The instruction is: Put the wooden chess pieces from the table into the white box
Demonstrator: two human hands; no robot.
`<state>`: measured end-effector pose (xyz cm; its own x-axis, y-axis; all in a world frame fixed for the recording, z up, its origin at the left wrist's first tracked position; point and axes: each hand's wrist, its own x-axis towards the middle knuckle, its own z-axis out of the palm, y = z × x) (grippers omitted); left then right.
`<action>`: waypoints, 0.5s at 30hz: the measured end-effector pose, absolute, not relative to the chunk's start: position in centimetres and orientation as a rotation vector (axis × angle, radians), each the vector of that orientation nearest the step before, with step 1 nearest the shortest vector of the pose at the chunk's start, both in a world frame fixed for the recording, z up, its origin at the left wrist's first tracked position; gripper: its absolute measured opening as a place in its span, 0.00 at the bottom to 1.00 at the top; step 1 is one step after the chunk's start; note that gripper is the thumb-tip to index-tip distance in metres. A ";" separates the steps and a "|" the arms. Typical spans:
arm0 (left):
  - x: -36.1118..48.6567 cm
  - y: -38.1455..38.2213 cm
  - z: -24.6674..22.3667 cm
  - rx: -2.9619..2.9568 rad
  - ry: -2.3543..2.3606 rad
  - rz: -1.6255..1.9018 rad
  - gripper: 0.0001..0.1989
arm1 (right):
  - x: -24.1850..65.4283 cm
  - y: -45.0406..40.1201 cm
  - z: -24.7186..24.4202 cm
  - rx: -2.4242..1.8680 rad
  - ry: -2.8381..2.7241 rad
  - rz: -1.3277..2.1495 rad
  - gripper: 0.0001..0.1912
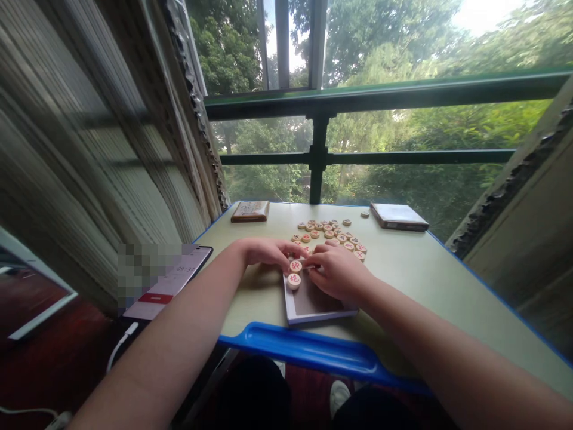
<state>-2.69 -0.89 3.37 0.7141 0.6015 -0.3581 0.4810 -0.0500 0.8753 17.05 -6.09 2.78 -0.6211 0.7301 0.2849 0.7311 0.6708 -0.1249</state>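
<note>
Over the dark-covered book on the counter, the left hand and right hand curl half-closed against wooden xiangqi pieces; any grip cannot be told.

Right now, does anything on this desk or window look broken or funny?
Yes. The window frame on the right looks damaged: its edge is dark and ragged, as if peeling. Also, two Chinese chess pieces sit apart from the other pieces, at a corner of the book.
</note>
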 end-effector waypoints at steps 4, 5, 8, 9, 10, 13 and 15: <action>-2.7 -1.1 3.7 1.703 0.857 0.139 0.24 | 16.9 -6.1 2.7 -1.100 -2.528 0.006 0.11; -2.8 -1.0 3.7 1.720 0.844 0.141 0.23 | 16.8 -6.1 2.7 -1.084 -2.522 0.011 0.11; -3.0 -0.7 3.4 1.748 0.804 0.155 0.22 | 16.7 -6.1 2.7 -1.048 -2.527 0.024 0.11; -3.0 -0.6 3.3 1.742 0.796 0.165 0.22 | 16.7 -6.2 2.7 -1.038 -2.531 0.027 0.11; -3.1 -0.6 3.2 1.730 0.792 0.174 0.22 | 16.6 -6.2 2.7 -1.030 -2.534 0.028 0.10; -3.1 -0.5 3.1 1.701 0.790 0.186 0.20 | 16.5 -6.1 2.6 -1.032 -2.535 0.033 0.10; -3.1 -0.5 3.1 1.691 0.783 0.193 0.19 | 16.4 -6.1 2.6 -1.050 -2.532 0.036 0.10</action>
